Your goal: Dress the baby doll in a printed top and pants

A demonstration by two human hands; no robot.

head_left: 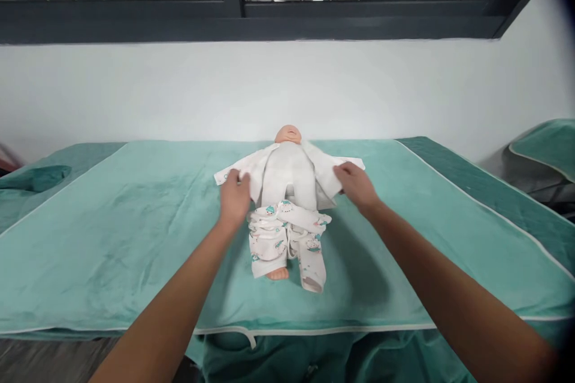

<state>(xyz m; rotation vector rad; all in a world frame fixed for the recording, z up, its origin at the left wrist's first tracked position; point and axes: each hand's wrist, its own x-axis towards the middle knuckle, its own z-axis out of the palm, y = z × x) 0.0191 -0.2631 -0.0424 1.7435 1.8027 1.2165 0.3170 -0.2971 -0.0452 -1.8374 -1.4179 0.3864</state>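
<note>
A baby doll (288, 133) lies on its back in the middle, its head at the far side. It has a white baby shirt (254, 163) on, with the front spread apart over the pale torso and both sleeves stretched out sideways. Printed baby pants (268, 239) are bunched around the doll's legs; one foot (277, 274) pokes out of the left pant leg, while the other leg's end looks hollow. My left hand (235, 196) is closed, pinching the shirt's left side below the sleeve. On the opposite side, my right hand (356, 184) pinches the shirt near the right sleeve.
Beneath the doll is a teal padded cover (135, 221) with white piping along its edges. A white wall (251, 84) rises behind it, topped by a dark barred window frame (287, 18). Another teal-covered item (545, 146) stands at the far right.
</note>
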